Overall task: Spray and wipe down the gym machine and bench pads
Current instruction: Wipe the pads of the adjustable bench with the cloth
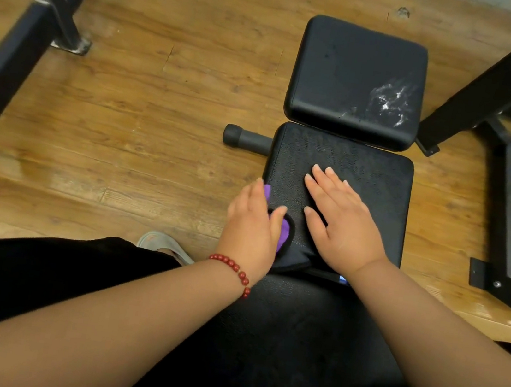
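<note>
Two bare forearms nearest the lens, stretched forward over the black near pad [292,338] of a gym bench. Left hand [251,225], red bead bracelet [237,272] at the wrist, curled round a purple cloth [286,234] with a dark edge, gripped at the left rim of the middle pad [372,181]. Right hand [341,221] pressed flat on that same pad, fingers straight and slightly spread, holding nothing. Hands side by side, close but not touching. Beyond them, the far pad [349,68], marked with a white streaky smear [392,102] near its right front corner. Grey foam-capped bar [245,139] jutting left from under the middle pad. Black steel frames [46,6] on either side, all on a wooden floor [165,80]. Grey shoe [159,242] beside the bench at left.
</note>
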